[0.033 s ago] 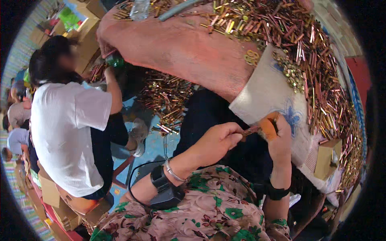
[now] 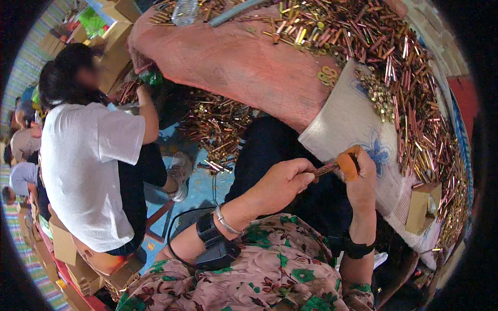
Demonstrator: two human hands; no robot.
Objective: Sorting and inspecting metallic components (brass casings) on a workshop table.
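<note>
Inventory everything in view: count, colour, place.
Metal piece: 1, coppery, right of centre
Finger cover: 1, orange, right
Metal piles: several, coppery, right and left
Small metal parts: many, brassy, upper right
Mesh cloth: 1, pink, upper centre
Rings: several, yellow, on mesh cloth
Flowered cloth: 1, white, right
Bottle: 1, clear, top
Tube: 1, grey, top
Small box: 1, brown, right
Boxes: several, brown, left
Co-workers: several, nearest in white, left
Wrist straps: 2, black, lower centre
Device: 1, black, bottom
Floral top: 1, pink, bottom
Left hand: 1, bare, on metal piece
Right hand: 1, at metal piece
</note>
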